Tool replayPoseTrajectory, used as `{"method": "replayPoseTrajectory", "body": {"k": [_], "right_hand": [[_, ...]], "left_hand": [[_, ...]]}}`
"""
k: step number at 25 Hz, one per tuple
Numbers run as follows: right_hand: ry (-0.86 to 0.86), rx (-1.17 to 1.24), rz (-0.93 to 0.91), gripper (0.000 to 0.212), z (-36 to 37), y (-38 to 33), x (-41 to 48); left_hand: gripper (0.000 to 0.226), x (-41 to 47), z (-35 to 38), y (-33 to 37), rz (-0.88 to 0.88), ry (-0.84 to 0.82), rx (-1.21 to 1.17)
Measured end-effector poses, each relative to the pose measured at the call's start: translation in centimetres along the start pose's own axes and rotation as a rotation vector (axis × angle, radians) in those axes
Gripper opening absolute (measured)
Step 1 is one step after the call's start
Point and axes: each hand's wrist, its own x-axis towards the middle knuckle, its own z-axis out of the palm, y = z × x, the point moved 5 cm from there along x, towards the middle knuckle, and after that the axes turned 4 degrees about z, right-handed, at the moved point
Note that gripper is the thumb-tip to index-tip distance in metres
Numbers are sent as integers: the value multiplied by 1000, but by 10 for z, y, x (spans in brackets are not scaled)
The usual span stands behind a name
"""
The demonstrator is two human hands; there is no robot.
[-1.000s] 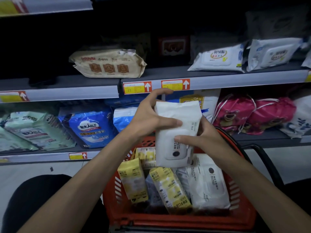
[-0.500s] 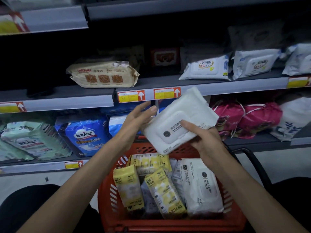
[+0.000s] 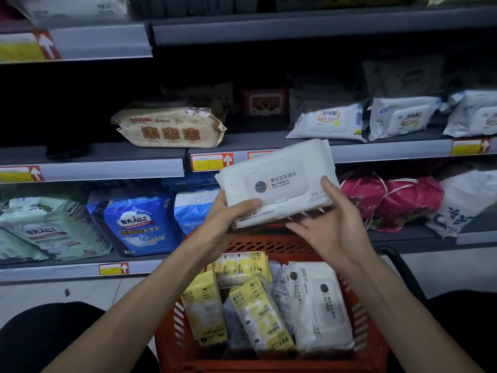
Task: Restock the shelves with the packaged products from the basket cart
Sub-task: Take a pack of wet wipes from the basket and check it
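Note:
A white wet wipes pack lies nearly flat, lid side up, above the red basket. My left hand grips its lower left edge with the thumb on top. My right hand supports it from below at the right, thumb on its right end. Inside the basket stand yellow packs and another white wipes pack. The middle shelf lies just behind the held pack.
A beige pack and white wipes packs lie on the middle shelf, with bare shelf between them. The lower shelf holds blue bags, green bags and pink bags. My dark knees flank the basket.
The pack turned from upright to nearly flat with its lid facing up and rose toward the middle shelf. My left hand shifted to its lower left edge, my right hand went under it.

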Motion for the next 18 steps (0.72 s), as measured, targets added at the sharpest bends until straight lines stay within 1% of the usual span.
{"method": "replayPoseTrajectory", "body": {"k": [2, 4, 5, 7, 8, 9, 10, 12, 15, 18], "right_hand": [[-23, -27, -11, 65, 0, -5, 2], [-27, -58, -92, 72, 1, -12, 5], [-34, -106, -149, 81, 2, -16, 6], [-55, -292, -255, 109, 11, -25, 0], [-48, -440, -310, 116, 21, -29, -5], [-41, -584, -371, 119, 33, -32, -11], [-45, -686, -430, 119, 46, -33, -16], [-73, -757, -528, 113, 72, -33, -21], [-84, -766, -636, 103, 112, -33, -21], [-128, -738, -671, 98, 150, -41, -17]], "left_hand": [[87, -2, -4, 7, 18, 27, -80], [83, -4, -9, 21, 59, 44, -85], [79, -6, -11, 28, 81, 44, -77], [72, -11, -13, 40, 107, 41, -79], [73, -13, -17, 47, 121, 48, -83], [77, -17, -20, 55, 143, 62, -83], [82, -21, -25, 63, 173, 89, -84], [90, -29, -36, 82, 255, 169, -57], [92, -42, -52, 116, 371, 225, -5], [93, -54, -67, 156, 463, 198, -1]]}}
